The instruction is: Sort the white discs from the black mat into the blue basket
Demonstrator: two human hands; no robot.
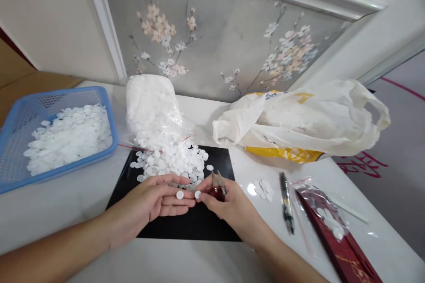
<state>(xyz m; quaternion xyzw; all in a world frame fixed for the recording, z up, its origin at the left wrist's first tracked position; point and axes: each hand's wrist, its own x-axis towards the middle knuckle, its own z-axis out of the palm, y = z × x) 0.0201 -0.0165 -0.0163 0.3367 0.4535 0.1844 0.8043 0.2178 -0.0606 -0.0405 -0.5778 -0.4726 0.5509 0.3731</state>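
My left hand (171, 194) is palm up over the black mat (192, 227), its fingers stretched out. One small round white plastic disc (179, 194) lies flat on those fingers. Close beside the fingertips, my right hand (221, 199) pinches another white disc (198, 194) between thumb and index finger. Small snips (218, 181) with pointed metal blades and a reddish handle are also held in that right hand, blades facing away from me. Just beyond both hands is a loose heap of white discs (179, 161), spilling from a clear plastic bag (151, 106).
At left stands a blue basket (114, 132) with many discs in it. A white and yellow carrier bag (299, 119) lies at the back right. Several discs (264, 190), a pen (286, 203), a zip bag (327, 216) and a dark red packet (348, 254) lie at right.
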